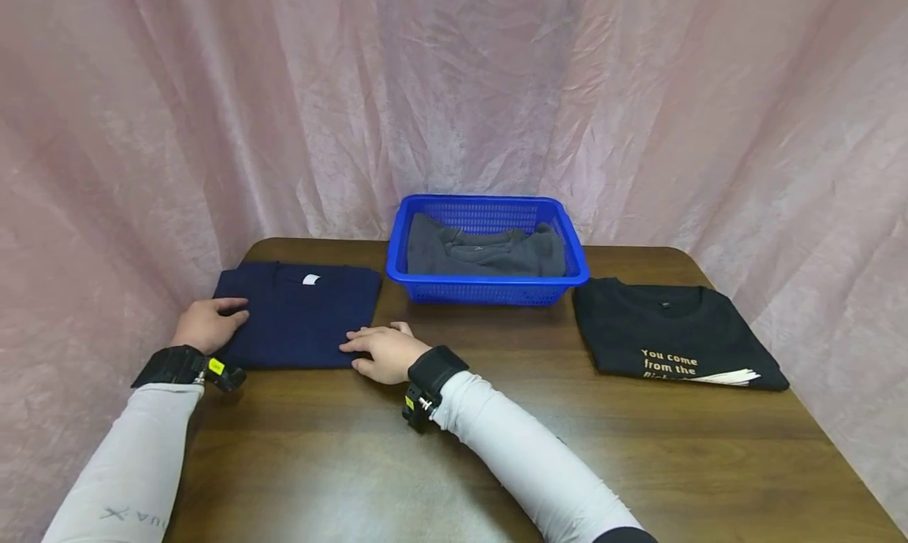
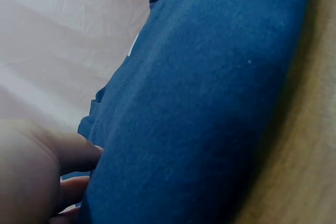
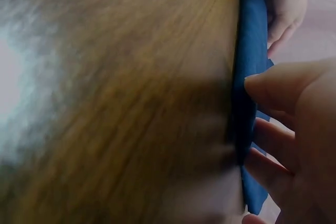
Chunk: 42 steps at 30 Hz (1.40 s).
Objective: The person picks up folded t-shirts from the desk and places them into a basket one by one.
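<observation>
A navy folded T-shirt (image 1: 298,326) lies flat at the left of the table, a small white label at its neckline. My left hand (image 1: 206,325) touches its left edge, thumb and fingers loosely spread over the side. At the front right corner, my right hand (image 1: 386,354) rests with relaxed fingers on the cloth. Up close in the left wrist view, the shirt's front side (image 2: 205,87) fills the middle, with the fingertips against its edge. The right wrist view has the thumb and fingertips touching the navy cloth (image 3: 251,40).
A blue plastic basket (image 1: 489,280) stands at the back middle, holding a dark grey folded garment (image 1: 482,251). To its right lies a black folded T-shirt (image 1: 660,326) with printed lettering. Pink curtains (image 1: 482,86) hang behind and beside the wooden table (image 1: 319,456).
</observation>
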Available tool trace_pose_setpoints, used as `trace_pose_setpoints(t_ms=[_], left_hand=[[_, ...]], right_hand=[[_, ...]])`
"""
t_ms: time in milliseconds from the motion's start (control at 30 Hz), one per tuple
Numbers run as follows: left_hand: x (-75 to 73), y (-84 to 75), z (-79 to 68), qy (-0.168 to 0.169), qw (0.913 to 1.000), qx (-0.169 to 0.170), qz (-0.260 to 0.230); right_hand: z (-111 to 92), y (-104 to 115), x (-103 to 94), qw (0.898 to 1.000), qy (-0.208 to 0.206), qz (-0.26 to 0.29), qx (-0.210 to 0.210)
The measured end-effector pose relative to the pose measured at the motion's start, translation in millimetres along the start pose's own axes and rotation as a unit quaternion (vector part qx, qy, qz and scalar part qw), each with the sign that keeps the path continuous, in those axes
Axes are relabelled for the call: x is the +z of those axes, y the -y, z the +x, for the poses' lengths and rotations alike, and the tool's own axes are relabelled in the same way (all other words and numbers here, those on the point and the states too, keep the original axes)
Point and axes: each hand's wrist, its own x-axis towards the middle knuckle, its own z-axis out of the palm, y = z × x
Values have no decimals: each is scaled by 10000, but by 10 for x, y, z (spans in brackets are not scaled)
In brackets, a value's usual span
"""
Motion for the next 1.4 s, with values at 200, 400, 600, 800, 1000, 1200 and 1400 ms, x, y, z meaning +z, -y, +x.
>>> trace_pose_setpoints(t_ms=[200, 400, 600, 800, 1000, 1200, 1400], left_hand=[[4, -53, -68, 97, 9999, -27, 40], [32, -106, -171, 136, 9997, 84, 201], [79, -146, -281, 121, 9992, 256, 300], [114, -197, -432, 42, 9987, 438, 270], [109, -265, -584, 50, 9989, 447, 137], [116, -313, -730, 185, 9990, 330, 227], [126, -361, -896, 179, 9982, 450, 356]], right_hand=[[-56, -63, -26, 9998, 49, 206, -7], [-152, -101, -5, 9992, 172, 333, -108], [-290, -86, -14, 9984, 239, 465, -193], [-449, -68, -25, 9971, 271, 638, -325], [-593, -41, -18, 9964, 299, 680, -397], [-728, 2, 3, 9967, 291, 617, -449], [-873, 42, 30, 9966, 258, 508, -595]])
